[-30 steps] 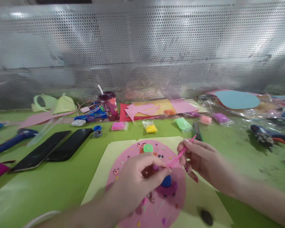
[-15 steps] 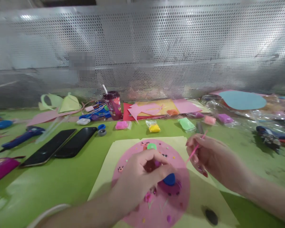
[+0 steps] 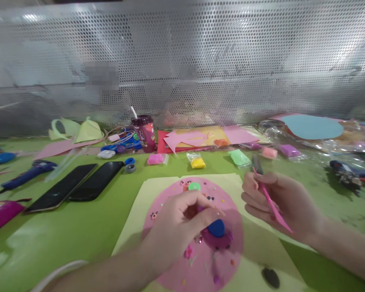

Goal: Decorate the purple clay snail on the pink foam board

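My right hand [image 3: 278, 202] is closed around a slim pink clay modelling tool [image 3: 272, 205], whose flat pointed end slants down toward my wrist. It hovers over the right edge of the pale yellow sheet [image 3: 260, 243]. Over the round pink card [image 3: 170, 280], my left hand [image 3: 182, 227] has its thumb and fingers pinched together; what lies between the tips is hidden. Just beside that thumb is a blue round piece [image 3: 216, 228]. Small clay bits decorate the card, among them a pink flower [image 3: 188, 252] and a green disc [image 3: 194, 187]. A dark oval piece [image 3: 271, 278] rests on the sheet.
Bagged clay in pink [image 3: 155, 159], yellow [image 3: 197, 162] and green [image 3: 239, 158] lies behind the sheet. A lidded cup [image 3: 144, 134] with a straw stands farther back. Two black phones [image 3: 97, 181] and a glue gun [image 3: 28, 176] are at left, pliers [image 3: 349, 172] at right.
In my right hand the pink tool has swung round, its lower end now pointing down-right instead of down-left toward the card. My left hand has barely moved.
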Motion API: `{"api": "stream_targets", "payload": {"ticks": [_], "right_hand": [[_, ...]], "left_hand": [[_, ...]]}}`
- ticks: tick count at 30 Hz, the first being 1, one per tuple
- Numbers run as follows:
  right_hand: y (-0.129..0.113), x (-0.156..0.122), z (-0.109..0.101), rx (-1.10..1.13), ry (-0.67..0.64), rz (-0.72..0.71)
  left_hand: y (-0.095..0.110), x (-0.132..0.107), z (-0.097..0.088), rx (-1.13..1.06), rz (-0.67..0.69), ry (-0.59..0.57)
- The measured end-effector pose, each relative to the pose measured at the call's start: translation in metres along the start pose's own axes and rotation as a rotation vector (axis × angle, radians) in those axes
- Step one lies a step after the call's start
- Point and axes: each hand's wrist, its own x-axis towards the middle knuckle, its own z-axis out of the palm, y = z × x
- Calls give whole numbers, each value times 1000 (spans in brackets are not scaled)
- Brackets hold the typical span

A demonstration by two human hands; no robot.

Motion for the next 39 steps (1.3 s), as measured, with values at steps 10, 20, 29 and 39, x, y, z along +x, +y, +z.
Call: {"api": "stream_targets", "payload": {"ticks": [10,20,29,39], "right_hand": [[-3,-4,12,31,-86,63],[-1,-6,13,-13,-55,82],[11,-9,17,-297,32,93],[16,-8,22,-400,45,135]], "left_hand": [[3,0,2,5,-10,36],[7,-1,2,79,-23,-2],[9,0,2,136,6,-32],[7,-3,3,213,95,-36]]}}
